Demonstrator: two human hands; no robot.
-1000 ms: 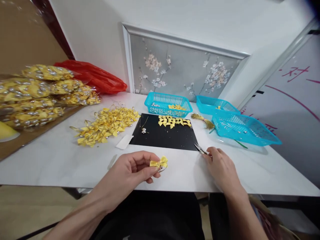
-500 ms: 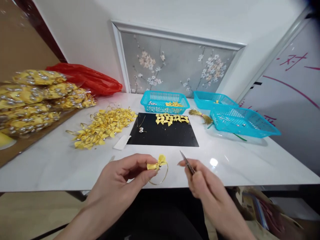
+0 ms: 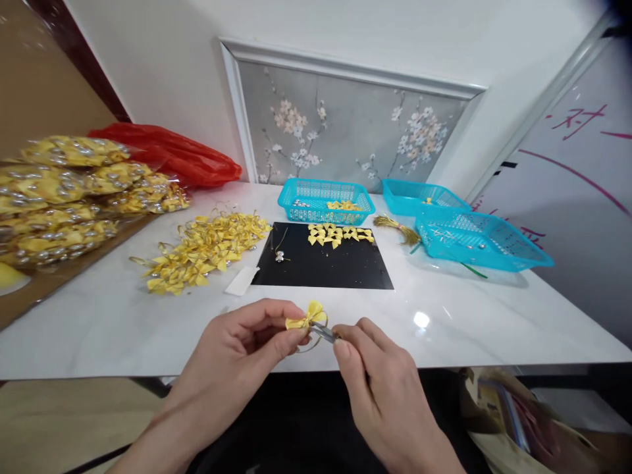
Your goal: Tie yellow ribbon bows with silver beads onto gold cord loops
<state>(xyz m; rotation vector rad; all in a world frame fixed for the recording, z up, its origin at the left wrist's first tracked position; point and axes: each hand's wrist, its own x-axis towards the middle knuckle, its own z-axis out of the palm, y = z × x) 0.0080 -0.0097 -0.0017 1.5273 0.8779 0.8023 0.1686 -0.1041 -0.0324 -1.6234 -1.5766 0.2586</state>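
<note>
My left hand (image 3: 254, 349) pinches a yellow ribbon bow (image 3: 313, 314) between thumb and fingertips, just above the table's front edge. A loop of thin gold cord (image 3: 316, 341) hangs from the bow. My right hand (image 3: 382, 372) is closed around a slim pointed metal tool (image 3: 324, 331), whose handle is hidden in the palm. Its tip touches the bow near the knot; whether its jaws are open cannot be made out. Beyond the hands, a black mat (image 3: 323, 270) bears rows of yellow bows (image 3: 336, 233) and a small cluster of silver beads (image 3: 279, 256) with cord.
Finished-looking bows lie in a pile (image 3: 207, 250) at left, beside bagged bows (image 3: 64, 197) and a red plastic bag (image 3: 172, 155). Blue baskets (image 3: 326, 185) (image 3: 486, 240) stand at the back and right. A bundle of gold cords (image 3: 397, 228) and a white scrap (image 3: 241, 280) lie nearby.
My right hand has moved left, bringing the metal tool's tip from apart to the bow. The bow in my left hand has shifted slightly left and turned a little.
</note>
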